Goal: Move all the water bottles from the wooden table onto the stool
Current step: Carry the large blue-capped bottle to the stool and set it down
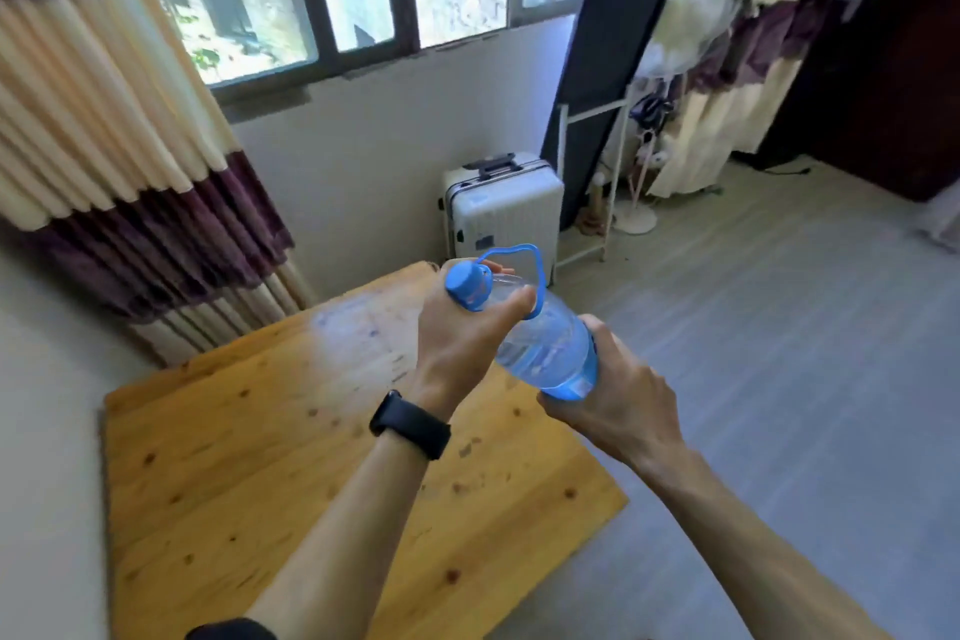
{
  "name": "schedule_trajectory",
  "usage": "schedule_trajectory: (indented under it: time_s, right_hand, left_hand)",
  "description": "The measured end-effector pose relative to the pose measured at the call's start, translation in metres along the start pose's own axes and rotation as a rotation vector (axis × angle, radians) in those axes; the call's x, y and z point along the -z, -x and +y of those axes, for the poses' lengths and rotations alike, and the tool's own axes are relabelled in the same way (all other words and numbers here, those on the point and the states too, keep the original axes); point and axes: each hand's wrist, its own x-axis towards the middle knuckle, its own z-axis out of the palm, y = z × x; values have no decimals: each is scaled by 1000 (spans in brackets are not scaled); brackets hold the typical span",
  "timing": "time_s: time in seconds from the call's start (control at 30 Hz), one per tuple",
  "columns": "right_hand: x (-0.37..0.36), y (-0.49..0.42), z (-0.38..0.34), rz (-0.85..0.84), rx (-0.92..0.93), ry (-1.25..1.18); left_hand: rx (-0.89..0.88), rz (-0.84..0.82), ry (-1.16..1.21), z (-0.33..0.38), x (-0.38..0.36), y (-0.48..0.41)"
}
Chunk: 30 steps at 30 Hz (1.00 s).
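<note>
A large clear water bottle (pixel 545 343) with a blue cap, a blue carry loop and a blue label is held tilted in the air above the right edge of the wooden table (pixel 249 457). My left hand (pixel 462 333), with a black band on its wrist, grips the bottle's neck just under the cap. Around the lower body, near the label, my right hand (pixel 618 395) is wrapped. The bottle's base is hidden behind my right hand. No other bottle shows on the table, and no stool is in view.
A white suitcase (pixel 504 208) stands against the wall beyond the table. To its right are a white rack (pixel 597 182) and a fan base (pixel 634 221). Striped curtains (pixel 119 161) hang left of the table. Grey floor (pixel 779 353) spreads to the right.
</note>
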Motion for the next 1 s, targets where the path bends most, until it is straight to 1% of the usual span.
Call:
schedule_trajectory:
  time_s: [0.1,0.2,0.37,0.6,0.8,0.9,1.0]
  right_hand:
    - [47,-22,57,83,-57,27]
    - [93,-49,122,142,-111,45]
    - [166,-107,222,227,-114,76]
    - [269,-173,327,366,-148,127]
    - [333,-235,416,412,-287,124]
    - [356,-276,466,418,-363,149]
    - [376,-323,516,443,-454,154]
  left_hand:
    - [-72,-79,-8,23,-80,-19]
    - [-107,-142,-2,39,-164,-36]
    - [-169,-244,37,66,-298,-74]
    - [-266,-389,77,115,-464,-134]
    - [-342,-517,73,128,-598,-198]
    - [-339,-593,146,123,-666,-235]
    - [-321,-658,152,119,-737,-280]
